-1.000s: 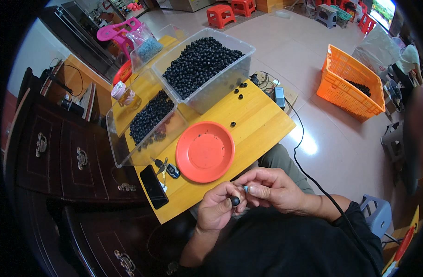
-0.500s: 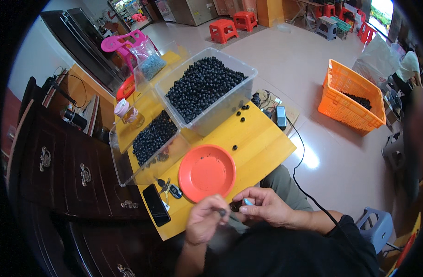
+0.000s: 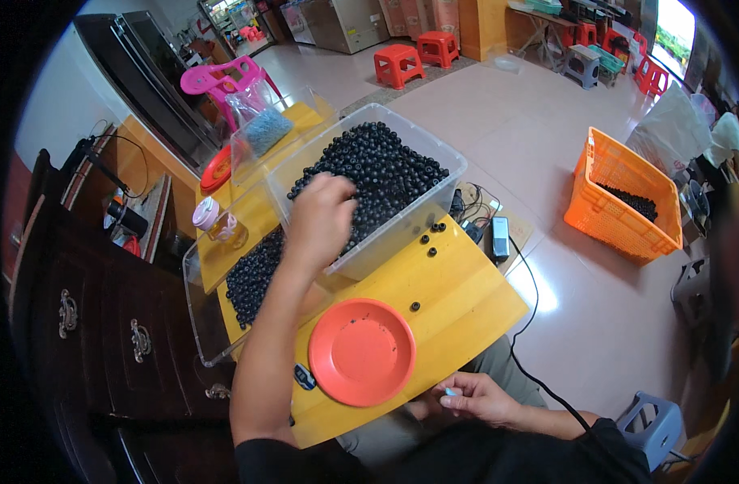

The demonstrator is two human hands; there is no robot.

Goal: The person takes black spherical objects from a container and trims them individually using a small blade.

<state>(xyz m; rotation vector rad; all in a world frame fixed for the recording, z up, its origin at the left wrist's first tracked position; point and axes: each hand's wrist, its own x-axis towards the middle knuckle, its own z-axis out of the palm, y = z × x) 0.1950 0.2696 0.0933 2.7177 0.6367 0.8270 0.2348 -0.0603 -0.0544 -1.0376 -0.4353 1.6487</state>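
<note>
Table (image 3: 468,294) yellow, black beads (image 3: 415,306) on it; floor (image 3: 506,105) glossy.

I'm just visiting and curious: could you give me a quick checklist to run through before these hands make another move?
1. Left hand at the large clear bin of black beads: ok.
2. Bead in the left fingers: cannot tell, the fingertips are blurred.
3. Small blue piece pinched in the right hand: ok.
4. Red plate clean: not ok, dark specks lie on it.
5. Yellow table free of loose beads: not ok, several lie beside the bin.
</note>
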